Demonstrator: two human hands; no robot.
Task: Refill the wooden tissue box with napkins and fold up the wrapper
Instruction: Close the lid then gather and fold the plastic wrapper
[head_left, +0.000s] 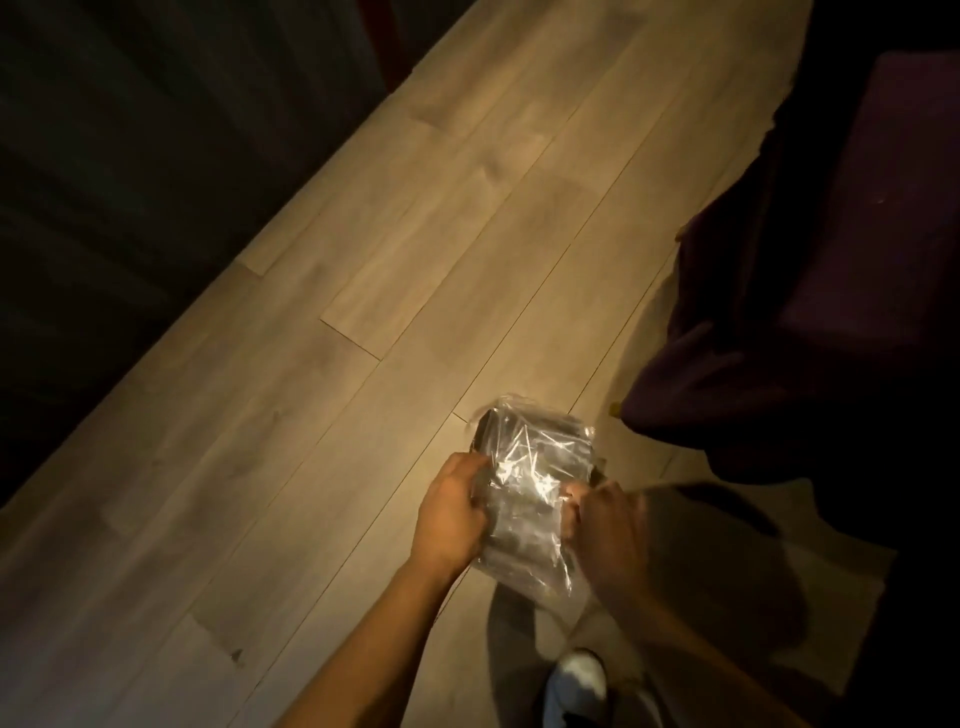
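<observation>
- Head view takes in a wide plank floor (426, 270) under dim, warm light; no wooden tissue box shows anywhere, so whether it has been refilled cannot be told from this picture
- dark purple furniture (831, 260) fills the right side, its lower edge hanging close to the floor; what it is exactly is too dark to say
- clear plastic wrapper (530, 493), crinkled and shiny, is held up in the air over the floor, between the two hands and in front of the body; a dark band shows through its far end, and whether that is napkins left inside or only shadow cannot be told
- left hand (452, 512) is closed on the wrapper's left edge, fingers curled into the plastic
- right hand (602, 519) pinches the right edge, fingers bunched together on the film
- shoe (576, 680), pale at the toe, stands on the floor below the wrapper
- judging by the grip on both edges, the step in hand looks like either opening the pack or starting its fold; the wrapper is not yet folded flat, so that part of the task remains
</observation>
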